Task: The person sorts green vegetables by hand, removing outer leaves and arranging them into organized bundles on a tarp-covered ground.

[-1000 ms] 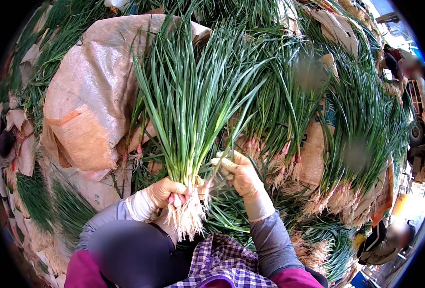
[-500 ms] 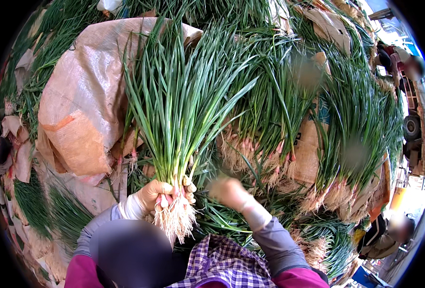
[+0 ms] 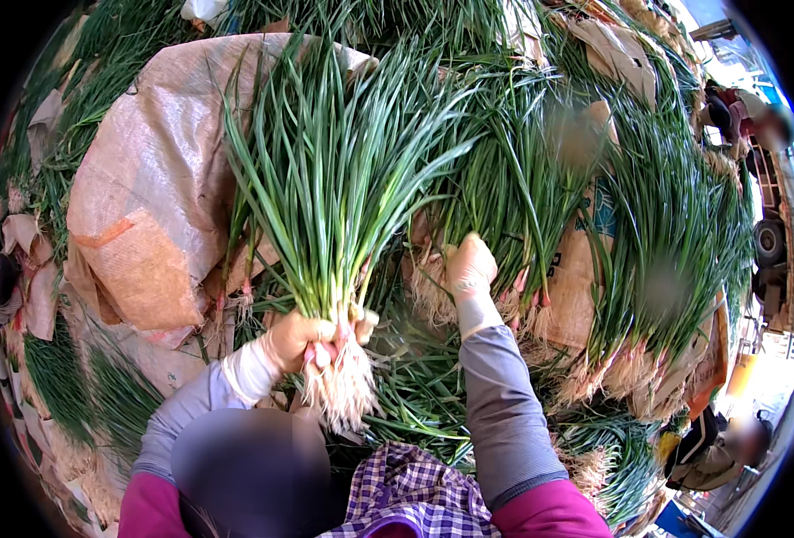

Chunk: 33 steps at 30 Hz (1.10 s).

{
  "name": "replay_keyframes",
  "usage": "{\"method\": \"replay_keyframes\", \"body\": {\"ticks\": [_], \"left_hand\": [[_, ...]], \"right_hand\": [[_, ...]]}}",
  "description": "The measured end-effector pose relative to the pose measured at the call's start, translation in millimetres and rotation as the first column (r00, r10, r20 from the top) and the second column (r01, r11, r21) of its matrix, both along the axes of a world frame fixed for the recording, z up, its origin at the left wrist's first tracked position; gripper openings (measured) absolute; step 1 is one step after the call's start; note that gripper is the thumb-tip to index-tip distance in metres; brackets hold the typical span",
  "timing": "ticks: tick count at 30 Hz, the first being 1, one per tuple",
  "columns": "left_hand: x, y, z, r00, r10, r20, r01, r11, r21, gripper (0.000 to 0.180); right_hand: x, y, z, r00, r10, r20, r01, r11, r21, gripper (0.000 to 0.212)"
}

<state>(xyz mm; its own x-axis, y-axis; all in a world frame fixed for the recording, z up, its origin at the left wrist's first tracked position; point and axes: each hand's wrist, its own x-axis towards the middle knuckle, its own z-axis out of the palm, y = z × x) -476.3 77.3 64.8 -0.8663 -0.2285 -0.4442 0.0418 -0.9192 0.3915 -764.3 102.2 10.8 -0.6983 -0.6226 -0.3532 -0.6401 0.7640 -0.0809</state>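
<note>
In my gloved left hand [image 3: 303, 341], closed round the lower stems, is a thick bunch of green garlic [image 3: 338, 206]. Its long leaves fan out away from me, and the pinkish bulbs and pale stringy roots hang below my fist. Ahead and to the right, my gloved right hand [image 3: 472, 263] is closed at the stems of a pile of green garlic [image 3: 504, 197]. Its fingertips are turned away and partly hidden among the stalks, so how many it grips does not show.
A tan woven sack [image 3: 159, 179] lies left of the bunch. Another garlic heap [image 3: 666, 224] rests on sacking farther right. Loose leaves [image 3: 419, 408] cover the ground near me. At the right edge are other people [image 3: 728, 448] and a wheeled vehicle [image 3: 769, 238].
My right hand has moved forward from beside the held bunch to the pile's stems. The left hand and its bunch have shifted slightly, the roots swinging a little to the right.
</note>
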Motion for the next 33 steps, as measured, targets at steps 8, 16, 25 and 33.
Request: {"method": "replay_keyframes", "body": {"ticks": [8, 16, 25, 33], "left_hand": [[26.7, -7.0, 16.6, 0.931, 0.078, 0.355, -0.003, 0.979, -0.206, 0.053], [29.3, -14.6, 44.5, 0.886, 0.035, 0.461, 0.138, 0.931, -0.337, 0.038], [6.9, 15.0, 27.3, 0.989, 0.112, 0.095, -0.132, 0.961, 0.241, 0.047], [19.2, 17.9, 25.7, 0.967, 0.235, -0.099, -0.181, 0.905, 0.384, 0.050]], "right_hand": [[6.3, 31.4, 60.2, 0.202, -0.080, 0.976, 0.602, 0.796, -0.060, 0.004], [32.3, 63.8, 61.6, 0.190, -0.043, 0.981, 0.623, 0.777, -0.087, 0.011], [120.7, 34.1, 95.1, 0.245, -0.120, 0.962, 0.343, 0.939, 0.030, 0.016], [72.0, 52.8, 18.2, 0.687, 0.539, 0.488, -0.448, 0.842, -0.299, 0.025]]}}
